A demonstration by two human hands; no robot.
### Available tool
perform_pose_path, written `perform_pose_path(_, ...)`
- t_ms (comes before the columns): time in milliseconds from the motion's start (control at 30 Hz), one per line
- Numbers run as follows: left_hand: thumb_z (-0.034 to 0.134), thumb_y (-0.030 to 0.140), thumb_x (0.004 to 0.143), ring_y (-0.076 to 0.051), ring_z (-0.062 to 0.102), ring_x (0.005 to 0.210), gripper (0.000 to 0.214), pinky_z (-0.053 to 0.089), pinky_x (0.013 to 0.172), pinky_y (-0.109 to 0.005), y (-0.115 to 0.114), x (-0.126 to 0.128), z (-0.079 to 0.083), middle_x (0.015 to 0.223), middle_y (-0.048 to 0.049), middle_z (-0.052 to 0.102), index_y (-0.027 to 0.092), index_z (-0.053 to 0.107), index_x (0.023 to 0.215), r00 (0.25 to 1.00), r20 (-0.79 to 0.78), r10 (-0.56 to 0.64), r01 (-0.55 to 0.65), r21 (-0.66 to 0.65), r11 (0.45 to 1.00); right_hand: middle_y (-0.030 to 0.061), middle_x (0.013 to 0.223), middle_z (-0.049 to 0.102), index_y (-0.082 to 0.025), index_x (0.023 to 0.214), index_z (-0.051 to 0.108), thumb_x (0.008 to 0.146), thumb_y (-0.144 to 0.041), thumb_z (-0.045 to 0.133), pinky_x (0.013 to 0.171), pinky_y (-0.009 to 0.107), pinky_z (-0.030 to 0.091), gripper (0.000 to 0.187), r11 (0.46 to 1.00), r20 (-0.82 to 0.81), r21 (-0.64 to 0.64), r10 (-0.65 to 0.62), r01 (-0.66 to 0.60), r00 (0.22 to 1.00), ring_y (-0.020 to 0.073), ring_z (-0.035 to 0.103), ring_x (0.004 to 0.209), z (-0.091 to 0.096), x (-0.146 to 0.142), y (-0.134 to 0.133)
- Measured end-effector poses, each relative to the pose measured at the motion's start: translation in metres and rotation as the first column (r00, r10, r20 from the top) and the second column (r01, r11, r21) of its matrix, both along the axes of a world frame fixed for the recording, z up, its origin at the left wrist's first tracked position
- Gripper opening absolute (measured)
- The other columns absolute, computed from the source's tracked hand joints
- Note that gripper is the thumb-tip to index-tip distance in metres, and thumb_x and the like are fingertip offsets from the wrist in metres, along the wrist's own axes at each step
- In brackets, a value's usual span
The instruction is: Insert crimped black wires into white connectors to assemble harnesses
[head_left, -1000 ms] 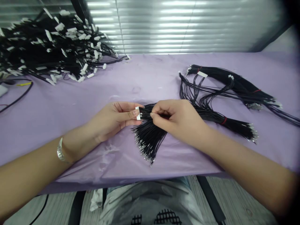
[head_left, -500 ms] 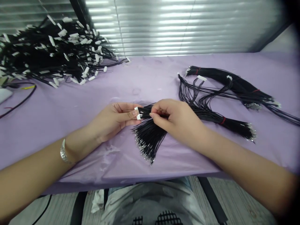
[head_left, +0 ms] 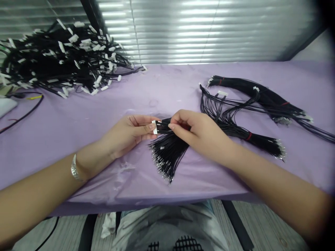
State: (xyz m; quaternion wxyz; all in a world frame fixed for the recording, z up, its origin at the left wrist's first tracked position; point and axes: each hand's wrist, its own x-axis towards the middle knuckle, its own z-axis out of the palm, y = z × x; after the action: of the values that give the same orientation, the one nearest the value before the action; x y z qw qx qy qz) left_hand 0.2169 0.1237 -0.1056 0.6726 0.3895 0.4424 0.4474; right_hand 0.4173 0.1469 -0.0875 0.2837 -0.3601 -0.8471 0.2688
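Between thumb and fingers, my left hand (head_left: 129, 134) pinches a white plug connector (head_left: 155, 127) with black wires running out of its right side. My right hand (head_left: 201, 134) is closed in a pinch just right of the connector, thumb and forefinger together on a black wire (head_left: 163, 128). Its exact hold on the wire is partly covered by the fingers. Below both hands, a bundle of loose black wires (head_left: 170, 153) fans out on the table, silver terminals at its ends. That bundle passes under my right hand to a red-tied end (head_left: 261, 142).
A large heap of black cables with white connectors (head_left: 60, 62) lies at the back left. Another tied black wire bundle (head_left: 243, 87) rests at the back right, with wired connectors beside it. Purple cloth (head_left: 167, 87) covers the table; blinds (head_left: 167, 31) stand behind.
My right hand has shifted very slightly to the right, with its pinch still by the connector. A white connector on the wires behind it has tilted and dropped a little. My left hand keeps its hold.
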Motion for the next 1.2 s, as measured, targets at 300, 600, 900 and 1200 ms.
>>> perform_pose_path(300, 0.073, 0.015, 0.074, -0.009, 0.065, 0.070, 0.014, 0.053, 0.071, -0.018, -0.0009, -0.0003, 0.0012, 0.085, -0.0052, 0.073, 0.015, 0.075, 0.088, 0.999, -0.038, -0.037, 0.038, 0.020, 0.999, -0.0011, 0.065, 0.055, -0.012, 0.071, 0.057, 0.077, -0.011, 0.057, 0.059, 0.019, 0.034, 0.006, 0.987, 0.055, 0.160, 0.008, -0.017, 0.998, 0.0065, 0.045, 0.058, -0.0061, -0.0019, -0.0005)
perform_pose_path(600, 0.075, 0.013, 0.070, -0.010, 0.066, 0.068, 0.014, 0.055, 0.067, -0.017, -0.0012, 0.0034, 0.0019, 0.081, -0.0051, 0.073, 0.014, 0.075, 0.084, 0.999, -0.049, -0.012, 0.013, 0.013, 1.000, 0.0000, 0.065, 0.055, -0.012, 0.072, 0.058, 0.082, -0.015, 0.055, 0.059, 0.021, 0.033, 0.011, 0.986, 0.071, 0.164, 0.008, -0.020, 0.997, 0.0071, 0.045, 0.059, -0.0058, -0.0007, -0.0003)
perform_pose_path(900, 0.075, 0.013, 0.071, -0.011, 0.066, 0.070, 0.014, 0.055, 0.069, -0.018, -0.0010, 0.0010, 0.0018, 0.084, -0.0058, 0.073, 0.013, 0.075, 0.085, 0.999, -0.048, 0.003, -0.004, -0.005, 1.000, -0.0004, 0.066, 0.056, -0.011, 0.072, 0.060, 0.079, -0.012, 0.058, 0.059, 0.020, 0.034, 0.007, 0.977, 0.052, 0.205, 0.039, -0.048, 0.998, 0.0068, 0.045, 0.059, -0.0053, -0.0009, -0.0005)
perform_pose_path(1200, 0.076, 0.013, 0.069, -0.011, 0.066, 0.071, 0.016, 0.055, 0.068, -0.018, -0.0009, 0.0021, 0.0013, 0.084, -0.0063, 0.073, 0.013, 0.075, 0.086, 1.000, -0.030, -0.003, 0.003, 0.004, 1.000, -0.0012, 0.065, 0.055, -0.011, 0.071, 0.059, 0.078, -0.009, 0.058, 0.059, 0.019, 0.034, 0.007, 0.966, 0.046, 0.238, 0.094, -0.102, 0.995, 0.0061, 0.044, 0.059, -0.0028, 0.0014, 0.0016)
